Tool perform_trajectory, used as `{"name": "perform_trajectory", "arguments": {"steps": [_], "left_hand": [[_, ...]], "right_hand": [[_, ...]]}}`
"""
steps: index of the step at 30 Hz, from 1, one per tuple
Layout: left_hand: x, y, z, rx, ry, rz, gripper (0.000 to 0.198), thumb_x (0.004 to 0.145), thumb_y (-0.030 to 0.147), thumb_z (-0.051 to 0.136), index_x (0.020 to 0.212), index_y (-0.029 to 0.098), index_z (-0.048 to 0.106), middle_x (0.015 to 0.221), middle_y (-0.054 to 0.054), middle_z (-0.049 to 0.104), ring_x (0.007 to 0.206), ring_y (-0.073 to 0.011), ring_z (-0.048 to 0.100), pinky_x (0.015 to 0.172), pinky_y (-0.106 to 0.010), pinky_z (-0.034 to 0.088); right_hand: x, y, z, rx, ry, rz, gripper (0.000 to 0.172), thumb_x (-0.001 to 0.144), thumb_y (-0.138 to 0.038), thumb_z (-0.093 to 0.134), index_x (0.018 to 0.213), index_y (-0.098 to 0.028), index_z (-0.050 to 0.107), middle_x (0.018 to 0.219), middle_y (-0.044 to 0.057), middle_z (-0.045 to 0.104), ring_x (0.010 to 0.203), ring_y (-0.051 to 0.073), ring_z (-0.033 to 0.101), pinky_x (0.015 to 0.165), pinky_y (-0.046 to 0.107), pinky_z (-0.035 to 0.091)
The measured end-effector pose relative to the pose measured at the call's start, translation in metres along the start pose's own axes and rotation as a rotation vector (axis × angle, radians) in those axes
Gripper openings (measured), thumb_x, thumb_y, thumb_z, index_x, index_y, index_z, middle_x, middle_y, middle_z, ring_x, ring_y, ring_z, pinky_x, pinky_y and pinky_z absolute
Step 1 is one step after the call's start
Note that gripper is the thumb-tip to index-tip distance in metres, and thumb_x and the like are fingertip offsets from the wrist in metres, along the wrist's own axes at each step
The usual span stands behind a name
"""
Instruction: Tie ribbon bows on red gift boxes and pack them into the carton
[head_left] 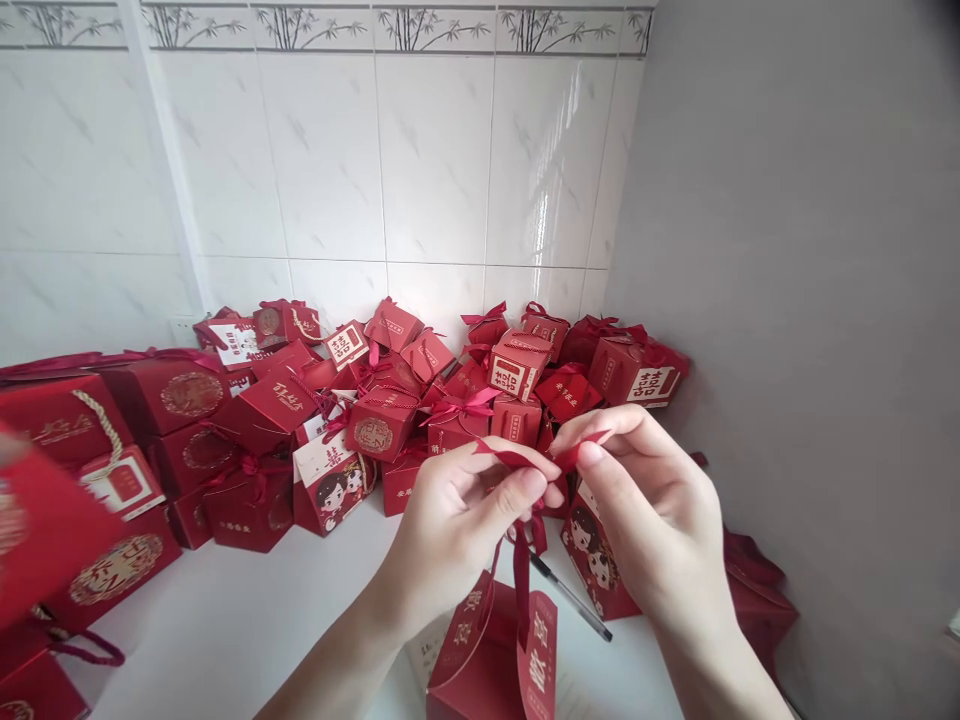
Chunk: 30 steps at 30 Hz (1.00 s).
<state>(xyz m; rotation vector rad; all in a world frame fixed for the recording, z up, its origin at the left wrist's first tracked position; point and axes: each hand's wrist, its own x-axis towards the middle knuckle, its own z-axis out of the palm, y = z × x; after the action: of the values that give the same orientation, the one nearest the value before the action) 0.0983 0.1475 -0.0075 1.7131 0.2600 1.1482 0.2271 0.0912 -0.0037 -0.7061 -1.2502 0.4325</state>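
In the head view, my left hand (469, 515) pinches a loop of dark red ribbon (521, 580) between thumb and fingers. Close beside it, my right hand (652, 520) pinches another part of this ribbon, its thumb pressed against the fingertips. The ribbon hangs down from between both hands to a red gift box (480, 675) below, which has white characters on its flaps. That box stands with its upper flaps apart, and the frame's bottom edge cuts it off. My fingers partly hide how the ribbon is looped.
Many red gift boxes (379, 425) with ribbons and cords are piled along the tiled wall (435, 160). A black pen (574, 598) and a sheet with writing (426, 655) lie on the white table (247, 620). A blurred red box (52, 530) is close at left; a grey wall (810, 280) bounds the right.
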Motion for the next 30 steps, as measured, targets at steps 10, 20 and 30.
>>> {"name": "perform_trajectory", "arguments": {"steps": [10,20,30], "left_hand": [[0.002,-0.002,-0.001,0.060,0.038,0.052,0.013,0.084,0.030,0.060,0.084,0.020,0.068,0.081,-0.002,0.070,0.075,-0.0122,0.065,0.070,-0.020,0.052],[-0.004,-0.029,0.004,-0.244,0.356,-0.137,0.018,0.075,0.032,0.069,0.086,0.017,0.070,0.086,-0.003,0.070,0.084,-0.0142,0.064,0.079,-0.026,0.052],[-0.054,-0.040,0.033,-0.187,0.383,-0.316,0.012,0.076,0.028,0.065,0.079,0.017,0.069,0.081,-0.005,0.070,0.080,-0.0162,0.065,0.080,-0.029,0.052]], "right_hand": [[0.005,-0.005,-0.010,-0.218,0.013,0.009,0.015,0.082,-0.033,0.062,0.076,-0.020,0.057,0.065,-0.002,0.060,0.055,0.010,0.057,0.050,0.021,0.047],[0.001,-0.013,-0.019,-0.442,0.304,-0.010,0.015,0.073,-0.019,0.063,0.066,-0.022,0.050,0.061,-0.003,0.056,0.051,0.010,0.052,0.045,0.021,0.042],[-0.073,-0.007,-0.090,-0.357,0.618,0.156,0.011,0.075,-0.033,0.069,0.070,-0.033,0.059,0.064,-0.001,0.060,0.045,0.015,0.051,0.037,0.032,0.036]]}}
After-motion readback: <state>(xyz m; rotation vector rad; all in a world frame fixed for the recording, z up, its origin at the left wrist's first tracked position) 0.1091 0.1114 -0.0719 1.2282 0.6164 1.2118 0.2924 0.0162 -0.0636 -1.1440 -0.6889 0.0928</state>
